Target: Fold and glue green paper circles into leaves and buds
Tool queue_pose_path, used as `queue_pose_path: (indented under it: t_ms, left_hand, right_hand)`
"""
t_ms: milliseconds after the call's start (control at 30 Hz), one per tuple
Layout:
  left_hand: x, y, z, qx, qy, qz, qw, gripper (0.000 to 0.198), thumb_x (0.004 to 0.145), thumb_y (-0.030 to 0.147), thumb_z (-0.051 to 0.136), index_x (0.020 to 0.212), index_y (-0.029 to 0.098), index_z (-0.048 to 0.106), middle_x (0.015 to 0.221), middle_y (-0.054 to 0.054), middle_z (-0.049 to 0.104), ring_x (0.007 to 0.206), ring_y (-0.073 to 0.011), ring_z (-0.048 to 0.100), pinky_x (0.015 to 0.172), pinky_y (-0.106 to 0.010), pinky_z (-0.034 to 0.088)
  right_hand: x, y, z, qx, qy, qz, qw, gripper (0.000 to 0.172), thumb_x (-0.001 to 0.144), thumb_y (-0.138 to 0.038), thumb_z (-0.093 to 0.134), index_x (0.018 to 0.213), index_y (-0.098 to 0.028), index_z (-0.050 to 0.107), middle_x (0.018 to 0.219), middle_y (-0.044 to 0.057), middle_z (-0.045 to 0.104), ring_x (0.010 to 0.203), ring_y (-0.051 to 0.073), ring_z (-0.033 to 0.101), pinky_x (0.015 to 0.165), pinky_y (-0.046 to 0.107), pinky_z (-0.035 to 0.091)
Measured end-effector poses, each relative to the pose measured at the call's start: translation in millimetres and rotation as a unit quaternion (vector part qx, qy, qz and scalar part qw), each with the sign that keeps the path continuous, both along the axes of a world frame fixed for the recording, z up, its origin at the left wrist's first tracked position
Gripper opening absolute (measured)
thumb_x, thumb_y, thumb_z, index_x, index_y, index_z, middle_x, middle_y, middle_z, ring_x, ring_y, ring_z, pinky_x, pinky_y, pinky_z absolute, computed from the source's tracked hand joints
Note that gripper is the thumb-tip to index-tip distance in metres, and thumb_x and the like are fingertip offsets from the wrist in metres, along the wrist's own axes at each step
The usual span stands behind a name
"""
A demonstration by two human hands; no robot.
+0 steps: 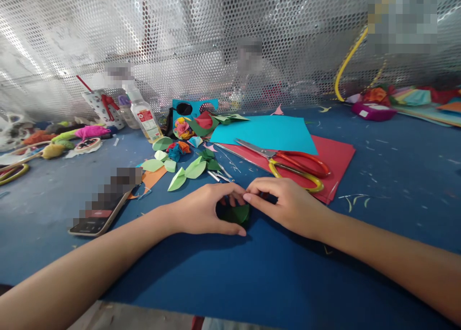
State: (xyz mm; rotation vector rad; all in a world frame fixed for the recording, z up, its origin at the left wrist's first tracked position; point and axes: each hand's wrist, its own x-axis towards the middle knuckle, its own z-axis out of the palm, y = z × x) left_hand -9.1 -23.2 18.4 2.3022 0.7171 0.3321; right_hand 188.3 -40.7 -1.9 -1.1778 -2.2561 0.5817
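Note:
My left hand (203, 207) rests low over the blue table, curved around a dark green piece of paper (237, 215). Its thumb stretches along the near side of the paper, while the other fingers bend over the far side. Thumb and forefinger of my right hand (281, 202) are pinched together against the left fingertips; what lies in that pinch is hidden. Just beyond are light green paper leaves (194, 167), dark green paper bits (211, 159) and thin silvery sticks (219, 176). Scissors (288, 159) with red and yellow handles lie on red paper (336, 159) and a turquoise sheet (264, 130).
A phone (104, 205) lies to the left. Behind it stand a spray bottle (144, 111) and a patterned cup (101, 109). Yarn (91, 131) is at far left. A magenta case (374, 111) sits far right. Perforated metal (201, 46) closes off the back.

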Motion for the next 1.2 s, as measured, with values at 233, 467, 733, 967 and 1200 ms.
queue_pose_path:
  t_ms: [233,467,733,967,1200]
  left_hand:
    - [1.0,-1.2,-4.0,0.030,-0.003,0.009,0.999,0.028,0.077,0.028,0.056,0.101,0.016,0.051,0.084,-0.002,0.056,0.073,-0.0117,0.051,0.066,-0.023,0.042]
    - [-1.0,-1.1,-5.2,0.051,-0.026,0.036,0.998,0.023,0.080,0.030,0.052,0.099,0.017,0.053,0.087,-0.002,0.059,0.075,-0.0119,0.053,0.067,-0.023,0.043]
    - [-0.2,0.2,-6.7,0.071,-0.029,0.059,0.995,0.028,0.077,0.034,0.057,0.100,0.018,0.054,0.090,-0.002,0.060,0.075,-0.0116,0.055,0.067,-0.023,0.043]
    - [-0.5,-0.5,-5.2,0.059,-0.024,0.066,0.996,0.031,0.075,0.036,0.059,0.101,0.019,0.054,0.093,-0.002,0.060,0.079,-0.0130,0.055,0.070,-0.025,0.043]
    - [0.1,-1.4,-4.7,0.061,-0.009,0.063,0.996,0.032,0.076,0.037,0.058,0.102,0.020,0.052,0.095,-0.002,0.059,0.082,-0.0144,0.055,0.070,-0.025,0.043]
  right_hand:
    - [0.8,-1.2,0.0,-0.005,0.002,0.000,1.000,0.025,0.087,-0.034,0.042,0.075,-0.020,0.059,0.077,0.002,0.062,0.071,0.016,0.056,0.062,0.027,0.040]
    - [1.2,-1.4,1.0,-0.021,0.031,0.006,0.999,0.025,0.086,-0.038,0.043,0.079,-0.020,0.059,0.078,0.002,0.062,0.072,0.015,0.056,0.063,0.027,0.041]
    - [-0.1,-2.3,1.6,-0.047,0.041,-0.003,0.998,0.023,0.083,-0.040,0.046,0.078,-0.021,0.057,0.072,-0.001,0.061,0.068,0.014,0.056,0.059,0.025,0.040]
    - [-0.5,-3.3,0.8,-0.060,0.054,-0.005,0.997,0.017,0.082,-0.037,0.050,0.079,-0.021,0.056,0.067,-0.002,0.061,0.063,0.013,0.056,0.056,0.025,0.040]
    - [-1.3,-3.3,0.6,-0.062,0.054,-0.010,0.997,0.014,0.081,-0.033,0.050,0.078,-0.021,0.056,0.064,-0.002,0.061,0.060,0.014,0.057,0.055,0.025,0.041]
